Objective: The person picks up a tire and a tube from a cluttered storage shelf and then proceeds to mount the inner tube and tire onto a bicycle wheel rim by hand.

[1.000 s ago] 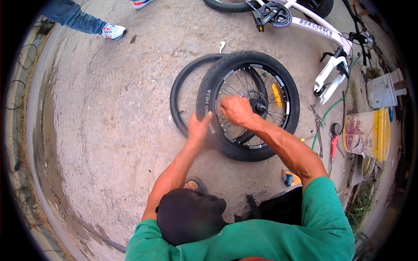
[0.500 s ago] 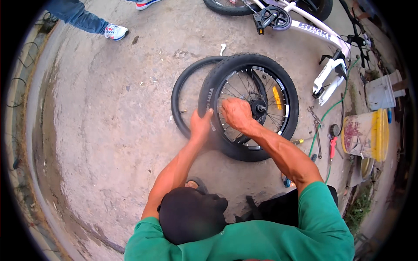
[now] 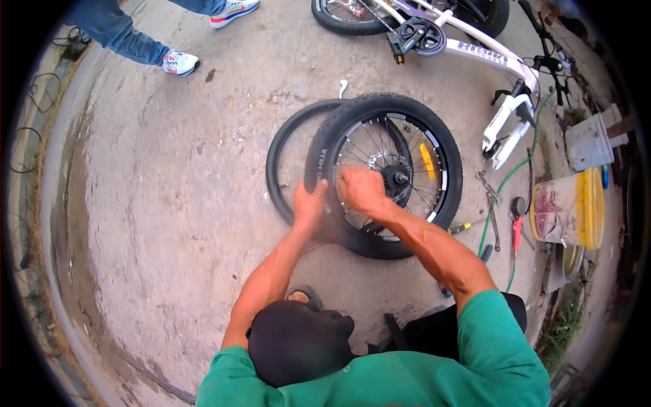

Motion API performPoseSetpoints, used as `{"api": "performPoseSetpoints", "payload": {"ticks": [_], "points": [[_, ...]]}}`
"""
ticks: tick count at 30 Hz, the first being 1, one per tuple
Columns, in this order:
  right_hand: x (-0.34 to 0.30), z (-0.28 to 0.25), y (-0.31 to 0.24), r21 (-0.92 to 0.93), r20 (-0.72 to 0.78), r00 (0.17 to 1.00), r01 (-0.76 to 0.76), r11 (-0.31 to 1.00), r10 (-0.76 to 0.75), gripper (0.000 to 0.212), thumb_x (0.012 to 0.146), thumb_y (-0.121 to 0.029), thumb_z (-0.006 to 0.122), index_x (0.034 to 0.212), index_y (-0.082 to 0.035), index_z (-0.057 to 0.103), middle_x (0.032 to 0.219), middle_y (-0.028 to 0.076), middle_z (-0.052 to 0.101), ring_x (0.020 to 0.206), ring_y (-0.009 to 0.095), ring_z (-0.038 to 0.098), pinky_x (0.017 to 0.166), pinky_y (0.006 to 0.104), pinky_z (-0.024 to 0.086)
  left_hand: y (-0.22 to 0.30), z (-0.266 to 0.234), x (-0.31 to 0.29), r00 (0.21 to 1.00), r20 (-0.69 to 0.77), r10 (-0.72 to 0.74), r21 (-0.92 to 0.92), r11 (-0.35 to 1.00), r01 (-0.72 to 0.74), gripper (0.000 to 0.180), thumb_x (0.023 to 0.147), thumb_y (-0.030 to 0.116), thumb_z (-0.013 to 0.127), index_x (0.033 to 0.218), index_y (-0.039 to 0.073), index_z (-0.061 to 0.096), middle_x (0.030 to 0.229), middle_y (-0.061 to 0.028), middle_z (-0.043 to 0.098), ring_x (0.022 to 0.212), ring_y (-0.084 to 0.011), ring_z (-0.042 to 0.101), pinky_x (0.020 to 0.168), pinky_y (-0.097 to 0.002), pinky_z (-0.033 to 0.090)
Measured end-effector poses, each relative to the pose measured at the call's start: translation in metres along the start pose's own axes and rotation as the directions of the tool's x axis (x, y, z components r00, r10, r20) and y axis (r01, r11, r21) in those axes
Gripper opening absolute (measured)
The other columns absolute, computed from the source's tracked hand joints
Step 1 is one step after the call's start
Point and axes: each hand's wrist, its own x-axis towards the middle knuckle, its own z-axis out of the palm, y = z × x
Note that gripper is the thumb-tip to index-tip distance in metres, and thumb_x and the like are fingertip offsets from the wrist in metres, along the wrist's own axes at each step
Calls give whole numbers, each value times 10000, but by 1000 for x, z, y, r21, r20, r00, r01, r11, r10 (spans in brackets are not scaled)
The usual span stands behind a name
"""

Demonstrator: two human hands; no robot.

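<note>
A fat-tyred bicycle wheel (image 3: 434,230) lies before me, with spokes, a disc rotor and a yellow reflector (image 3: 426,161). My left hand (image 3: 310,205) is closed round the left side of its black tyre (image 3: 319,159), the thumb on the sidewall. Beside it, my right hand (image 3: 363,190) makes a fist at the rim's inner left edge, over the spokes. Whatever that fist holds, if anything, is hidden. Partly under the wheel lies a black inner tube (image 3: 274,152), its valve stem showing at the left.
Beyond the wheel lies a white bicycle frame (image 3: 485,54). At the right are wrenches (image 3: 493,210), a red-handled inflator gauge (image 3: 517,227), a green hose (image 3: 505,182) and a yellow-rimmed bucket (image 3: 566,208). A white lever (image 3: 343,88) rests past the tube. Another person's shoe (image 3: 180,63) stands far left.
The scene sits slightly lower in the picture, and more of the other person's second leg shows. My right fist has turned a little at the rim; my left hand keeps its hold.
</note>
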Motion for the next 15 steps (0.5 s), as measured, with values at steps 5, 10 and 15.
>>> {"api": "performPoseSetpoints", "payload": {"ticks": [5,10,15], "points": [[-23,-30,14,54,39,998,56,997,-58,376,937,-319,735,1208,-59,739,1040,199,780,987,415,747,861,517,591,17,5,-16,996,30,-83,-16,996,83,307,996,178,761,1214,-29,698,1057,-89,750,877,-165,701,790,-346,585],[-92,-52,60,76,356,933,21,997,-47,340,943,-326,704,1131,-46,744,1023,199,785,998,418,751,869,528,583,-1,-1,-12,994,61,-93,-65,993,97,333,975,162,792,1226,-25,678,1066,-96,757,864,-176,722,791,-356,609],[-130,-83,124,-21,360,913,-200,980,194,322,950,-350,698,1128,-96,783,1022,160,801,985,386,763,886,480,596,-4,-2,-14,990,102,-95,-87,991,104,367,959,142,805,1246,-33,658,1062,-107,757,861,-191,742,775,-357,624]]}}
